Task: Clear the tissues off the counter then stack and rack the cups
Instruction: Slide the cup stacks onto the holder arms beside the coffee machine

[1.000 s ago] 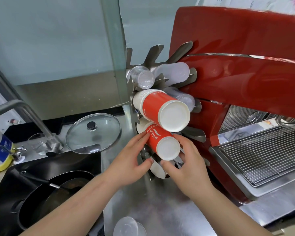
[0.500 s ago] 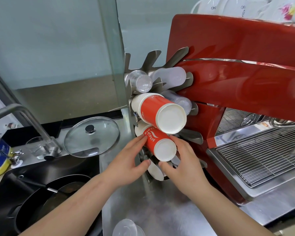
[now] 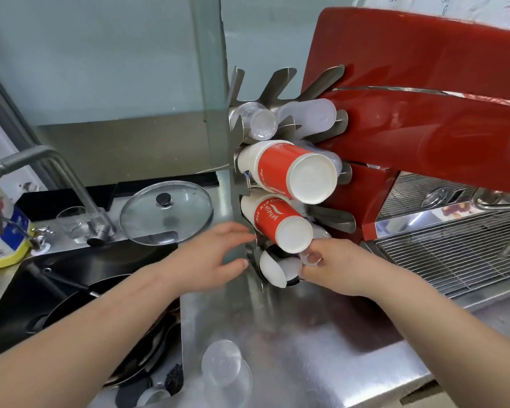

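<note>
A metal cup rack point(image 3: 280, 83) stands on the steel counter point(image 3: 306, 348) beside the red machine. It holds an upper stack of red paper cups point(image 3: 277, 172), a lower red stack point(image 3: 270, 219), a white cup point(image 3: 273, 269) at the bottom, and clear cups point(image 3: 259, 123) and frosted cups point(image 3: 306, 113) on top. My left hand point(image 3: 215, 257) hovers open just left of the lower stack, not touching it. My right hand point(image 3: 333, 266) pinches the rim of a clear plastic cup point(image 3: 311, 257) under that stack. Another clear cup point(image 3: 224, 369) lies on the counter near me. No tissues show.
The red espresso machine point(image 3: 424, 128) and its drip grille point(image 3: 454, 254) fill the right side. On the left is a black sink with a pan point(image 3: 71, 304), a faucet point(image 3: 42, 160), a glass lid point(image 3: 165, 213), a drinking glass point(image 3: 71, 222) and a yellow-based bottle point(image 3: 9, 237).
My left hand has let go of the lower red stack and drawn back to the left. My right hand has dropped from that stack to a clear cup just below it.
</note>
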The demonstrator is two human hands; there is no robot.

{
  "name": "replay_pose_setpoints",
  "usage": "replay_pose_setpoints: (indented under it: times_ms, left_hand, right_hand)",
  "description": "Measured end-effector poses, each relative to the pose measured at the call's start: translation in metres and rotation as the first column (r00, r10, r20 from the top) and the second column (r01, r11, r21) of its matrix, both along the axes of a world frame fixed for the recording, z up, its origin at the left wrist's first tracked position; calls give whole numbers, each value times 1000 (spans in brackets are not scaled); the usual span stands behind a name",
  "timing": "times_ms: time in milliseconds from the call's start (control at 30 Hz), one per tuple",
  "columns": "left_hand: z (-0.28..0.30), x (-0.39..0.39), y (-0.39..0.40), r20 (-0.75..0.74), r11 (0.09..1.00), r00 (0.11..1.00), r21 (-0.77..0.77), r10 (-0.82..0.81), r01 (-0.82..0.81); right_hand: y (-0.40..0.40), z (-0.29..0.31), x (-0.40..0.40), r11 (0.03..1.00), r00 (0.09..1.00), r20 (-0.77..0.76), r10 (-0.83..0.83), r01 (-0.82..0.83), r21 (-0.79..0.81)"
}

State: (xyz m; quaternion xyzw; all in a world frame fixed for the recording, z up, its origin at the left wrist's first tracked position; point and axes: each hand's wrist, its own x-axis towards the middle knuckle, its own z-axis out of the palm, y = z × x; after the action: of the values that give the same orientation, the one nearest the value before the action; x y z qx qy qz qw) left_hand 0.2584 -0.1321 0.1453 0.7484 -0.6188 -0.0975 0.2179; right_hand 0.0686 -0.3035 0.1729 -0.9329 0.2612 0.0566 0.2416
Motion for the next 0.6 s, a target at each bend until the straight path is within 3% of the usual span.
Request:
replay_pose_setpoints:
  times_ms: [233, 400, 600]
  left_hand:
    - [-8, 6, 50, -38, 969, 996, 231, -81, 88]
    - [-38, 2, 91, -117, 895, 991, 434, -63, 108]
    - [-91, -18, 130, -320, 886, 926, 462, 202, -33]
  right_hand:
    - [26, -9, -3, 949, 906, -284, 313, -307, 65]
    - [57, -47, -2, 927, 892, -258, 372, -342, 155]
    - [101, -103, -12, 910, 984, -3, 179, -164, 382]
